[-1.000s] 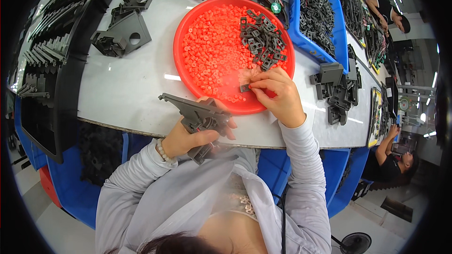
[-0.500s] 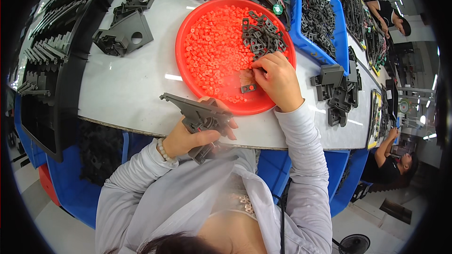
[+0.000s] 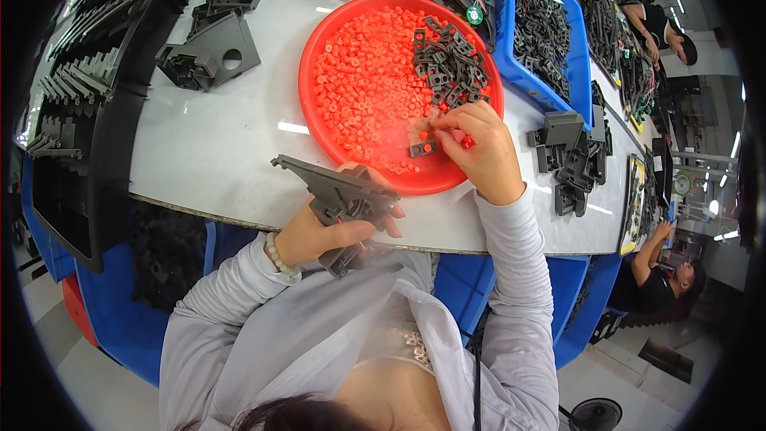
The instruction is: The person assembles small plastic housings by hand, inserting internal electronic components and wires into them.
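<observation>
A dark grey moulded plastic bracket point(image 3: 351, 194) rests in my left hand point(image 3: 319, 233), whose thumb and fingers close round it just in front of the basin. Over the right side of a round red basin point(image 3: 307, 72), my right hand point(image 3: 485, 152) is closed in a pinch. A few small red plastic rings point(image 3: 467, 142) show in its curled fingers; what the fingertips pinch is too small to make out. Below the fingertips, a small dark plate point(image 3: 422, 148) with a red ring in it lies on the basin floor. Loose red rings point(image 3: 359, 72) and a heap of dark plates point(image 3: 448, 60) fill much of the basin.
Dark housings lie at the left point(image 3: 211, 56) and right point(image 3: 570, 160) of the white table point(image 3: 199, 152). A blue crate point(image 3: 504, 48) of dark parts stands behind right. A black rack point(image 3: 112, 120) borders the left. Two people point(image 3: 658, 279) are at the far right.
My right hand has shifted slightly right and nearer me, away from the dark heap, and red rings now show in its fingers. My left hand keeps the bracket in place.
</observation>
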